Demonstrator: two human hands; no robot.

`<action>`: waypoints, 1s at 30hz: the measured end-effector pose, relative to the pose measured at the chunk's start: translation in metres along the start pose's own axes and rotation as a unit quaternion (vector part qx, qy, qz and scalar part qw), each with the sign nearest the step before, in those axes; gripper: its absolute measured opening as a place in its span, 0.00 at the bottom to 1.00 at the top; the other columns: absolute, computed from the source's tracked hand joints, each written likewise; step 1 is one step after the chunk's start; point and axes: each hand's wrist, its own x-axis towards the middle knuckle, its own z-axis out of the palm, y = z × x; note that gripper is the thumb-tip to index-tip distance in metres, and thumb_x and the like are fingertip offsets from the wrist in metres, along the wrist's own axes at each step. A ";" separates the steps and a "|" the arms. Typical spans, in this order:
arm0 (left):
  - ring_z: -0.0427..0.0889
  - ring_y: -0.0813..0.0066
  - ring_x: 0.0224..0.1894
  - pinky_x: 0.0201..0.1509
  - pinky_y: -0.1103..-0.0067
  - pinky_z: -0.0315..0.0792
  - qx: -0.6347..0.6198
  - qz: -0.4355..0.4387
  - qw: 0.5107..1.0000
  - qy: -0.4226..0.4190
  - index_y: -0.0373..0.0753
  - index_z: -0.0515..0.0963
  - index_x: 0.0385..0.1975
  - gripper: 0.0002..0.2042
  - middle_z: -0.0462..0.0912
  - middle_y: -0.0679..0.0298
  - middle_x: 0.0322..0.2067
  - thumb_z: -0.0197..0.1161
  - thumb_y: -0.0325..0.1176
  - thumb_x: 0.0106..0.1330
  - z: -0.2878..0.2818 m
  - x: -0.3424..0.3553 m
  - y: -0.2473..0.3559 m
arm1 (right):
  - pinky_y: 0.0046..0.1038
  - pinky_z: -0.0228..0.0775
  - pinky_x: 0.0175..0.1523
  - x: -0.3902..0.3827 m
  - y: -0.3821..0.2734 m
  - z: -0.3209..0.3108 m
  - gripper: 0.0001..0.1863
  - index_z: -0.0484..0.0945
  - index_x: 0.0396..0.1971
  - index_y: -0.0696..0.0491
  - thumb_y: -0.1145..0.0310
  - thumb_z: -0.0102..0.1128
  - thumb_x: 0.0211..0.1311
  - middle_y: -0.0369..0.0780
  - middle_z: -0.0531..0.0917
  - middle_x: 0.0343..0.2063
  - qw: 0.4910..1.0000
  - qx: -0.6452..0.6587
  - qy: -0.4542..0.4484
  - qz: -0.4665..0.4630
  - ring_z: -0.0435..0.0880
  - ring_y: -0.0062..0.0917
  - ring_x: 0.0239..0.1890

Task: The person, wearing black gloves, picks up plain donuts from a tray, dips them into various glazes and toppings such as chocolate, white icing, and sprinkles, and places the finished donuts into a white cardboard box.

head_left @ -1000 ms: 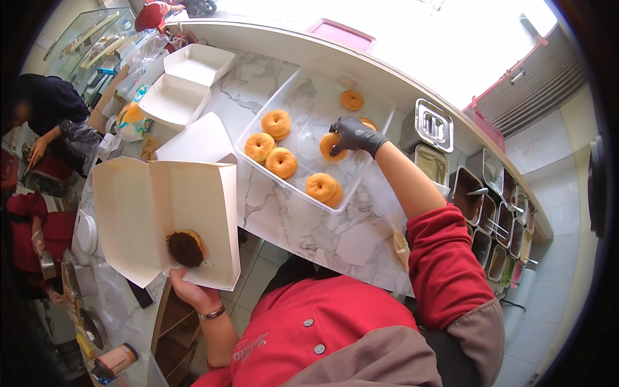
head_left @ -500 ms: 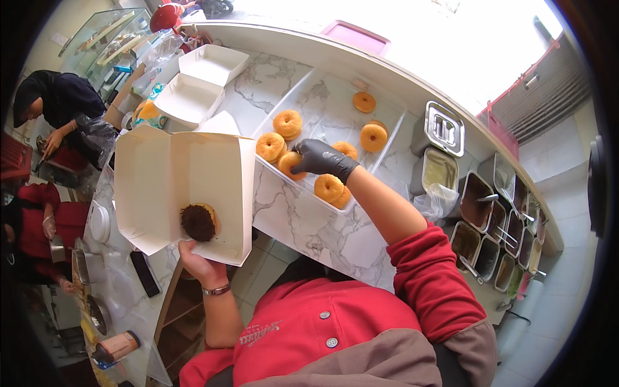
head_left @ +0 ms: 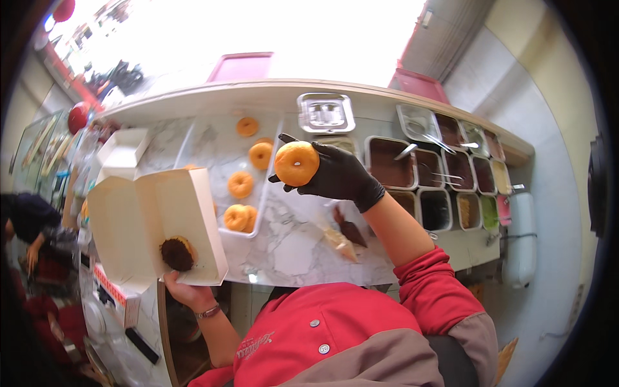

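Head view showed us a changed spot for the gloved right hand (head_left: 338,174): half a second earlier it was down in the clear tub (head_left: 216,148), fingers on a doughnut near that tub's left side, and now it was raised just right of the tub with a plain doughnut (head_left: 296,173) in its grip. Our view had turned too, so the steel pans (head_left: 368,161), well to the right of the tub, sat nearer the middle. We judged that picking out this doughnut was done, while boxing it was not: the white box (head_left: 184,200), overlapping the tub's left part, had only one dark-topped doughnut (head_left: 176,254) that we could see.

We saw the right hand half-curled, its fingers spread around the doughnut's edge and one fingertip poking past the top; the flat face was turned up toward us. The fingers behind the doughnut were hidden. Our bare left hand (head_left: 190,293), left of the tub and nearer our body, gripped the box's lower edge as before, though we could not tell how its fingers lay underneath. More plain doughnuts (head_left: 247,188) lay inside the tub.
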 end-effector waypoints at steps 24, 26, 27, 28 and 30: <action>0.70 0.59 0.53 0.58 0.63 0.66 0.084 -0.042 0.992 0.079 0.33 0.64 0.52 0.25 0.70 0.56 0.49 0.47 0.36 0.52 0.084 -0.095 -0.086 | 0.29 0.72 0.53 -0.207 0.310 -0.227 0.31 0.82 0.44 0.44 0.55 0.70 0.30 0.43 0.82 0.42 0.861 -0.123 -0.142 0.472 0.82 0.33 0.42; 0.70 0.58 0.53 0.58 0.63 0.65 0.086 -0.038 0.992 0.086 0.33 0.65 0.52 0.25 0.70 0.56 0.50 0.47 0.36 0.52 0.082 -0.098 -0.087 | 0.29 0.69 0.56 -0.206 0.316 -0.224 0.32 0.82 0.43 0.44 0.54 0.70 0.29 0.44 0.82 0.42 0.854 -0.156 -0.174 0.465 0.81 0.34 0.44; 0.70 0.58 0.53 0.58 0.63 0.66 0.081 -0.035 0.992 0.085 0.33 0.65 0.52 0.25 0.70 0.56 0.50 0.47 0.36 0.52 0.081 -0.099 -0.087 | 0.29 0.69 0.56 -0.206 0.317 -0.224 0.32 0.82 0.43 0.44 0.53 0.71 0.29 0.44 0.82 0.42 0.856 -0.155 -0.174 0.460 0.81 0.35 0.43; 0.70 0.58 0.53 0.58 0.63 0.66 0.076 -0.033 0.993 0.083 0.32 0.65 0.52 0.25 0.71 0.56 0.50 0.47 0.35 0.52 0.081 -0.100 -0.087 | 0.30 0.69 0.56 -0.206 0.318 -0.222 0.32 0.82 0.43 0.44 0.52 0.71 0.28 0.45 0.82 0.42 0.859 -0.156 -0.174 0.456 0.81 0.35 0.43; 0.70 0.58 0.53 0.58 0.63 0.66 0.071 -0.032 0.994 0.079 0.32 0.65 0.52 0.25 0.71 0.56 0.50 0.46 0.35 0.53 0.082 -0.101 -0.088 | 0.30 0.69 0.55 -0.207 0.316 -0.221 0.31 0.82 0.43 0.44 0.53 0.71 0.30 0.45 0.82 0.42 0.871 -0.155 -0.156 0.440 0.81 0.35 0.43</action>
